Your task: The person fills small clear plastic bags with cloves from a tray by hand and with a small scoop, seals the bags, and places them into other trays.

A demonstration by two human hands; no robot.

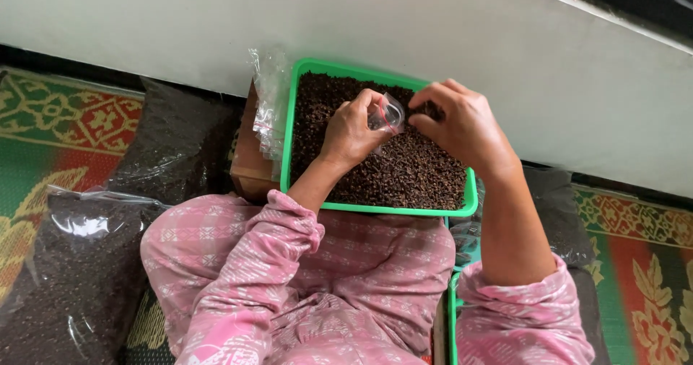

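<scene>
Sitting tight against the white wall (404, 33), the green tray (390, 210) has no free room at its 12 o'clock edge; its 6 o'clock rim meets the person's pink-clad lap (346, 264). The tray is filled almost edge to edge with small dark brown cloves (411, 170). Over the tray's middle, the left hand (351, 130) is clamped on a small clear bag (386, 116), fingers curled round its mouth. At 3 o'clock of the bag, the right hand (462, 123) has its fingertips pinched together just beside the opening. A sheaf of empty clear bags (268, 105) lies along the tray's 9 o'clock edge. Farther toward 8 o'clock, large plastic sacks (79, 278) of the same dark stuff crowd the patterned mat (65, 116).
</scene>
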